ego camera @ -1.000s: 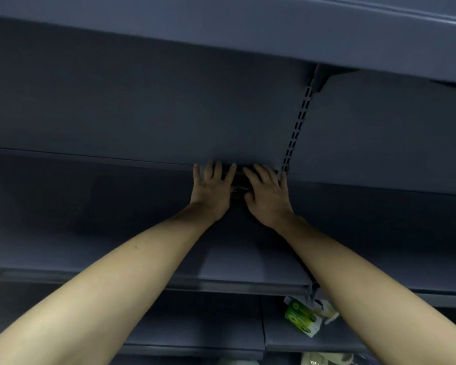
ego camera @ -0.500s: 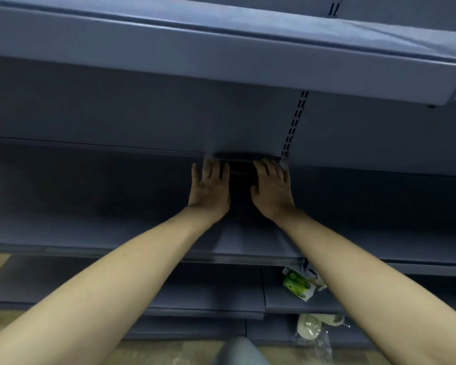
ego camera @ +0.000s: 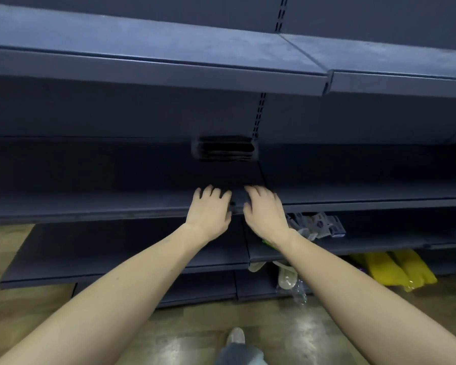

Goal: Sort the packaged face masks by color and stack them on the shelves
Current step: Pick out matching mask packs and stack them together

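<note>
Both my hands are empty, fingers loosely spread: left hand (ego camera: pixel 210 212) and right hand (ego camera: pixel 264 213) hover at the shelf (ego camera: pixel 90 204) front edge. The dark mask stack (ego camera: pixel 225 148) lies flat against the back panel, long axis running left-right.

- Dark blue-grey metal shelving (ego camera: pixel 153 67) fills the view in tiers, above and below the grip.
- A slotted upright (ego camera: pixel 258 114) runs up the back panel.
- Wood-look floor (ego camera: pixel 184 335) lies beneath, glossy with pale reflections.
- Light is dim under the shelves.
</note>
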The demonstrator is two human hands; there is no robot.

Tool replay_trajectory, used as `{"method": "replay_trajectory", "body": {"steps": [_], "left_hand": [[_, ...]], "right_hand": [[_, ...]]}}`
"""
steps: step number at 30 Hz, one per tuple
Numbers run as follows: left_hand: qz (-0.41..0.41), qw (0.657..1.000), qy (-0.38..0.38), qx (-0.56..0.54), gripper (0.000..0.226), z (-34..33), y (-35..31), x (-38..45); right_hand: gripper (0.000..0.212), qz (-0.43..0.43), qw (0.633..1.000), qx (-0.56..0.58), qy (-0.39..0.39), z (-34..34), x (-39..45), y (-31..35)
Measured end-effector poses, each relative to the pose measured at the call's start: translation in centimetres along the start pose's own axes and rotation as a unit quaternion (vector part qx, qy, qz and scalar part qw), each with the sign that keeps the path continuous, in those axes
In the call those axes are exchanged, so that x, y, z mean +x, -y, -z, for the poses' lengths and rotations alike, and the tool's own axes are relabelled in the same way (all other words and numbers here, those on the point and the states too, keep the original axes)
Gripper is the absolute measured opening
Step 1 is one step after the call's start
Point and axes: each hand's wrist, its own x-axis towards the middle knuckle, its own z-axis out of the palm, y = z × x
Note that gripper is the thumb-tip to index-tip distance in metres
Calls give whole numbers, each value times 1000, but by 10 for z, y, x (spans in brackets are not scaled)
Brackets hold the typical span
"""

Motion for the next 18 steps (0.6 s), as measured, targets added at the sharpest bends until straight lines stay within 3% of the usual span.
{"method": "replay_trajectory", "body": {"steps": [9, 18], "left_hand": [[-69, 997, -13, -9, 56, 10, -70, -12], [-172, 985, 3, -24, 48, -13, -209, 2]], "right_hand": [[44, -70, 997, -24, -16, 33, -67, -46], [46, -189, 981, -46, -28, 52, -159, -166]]}}
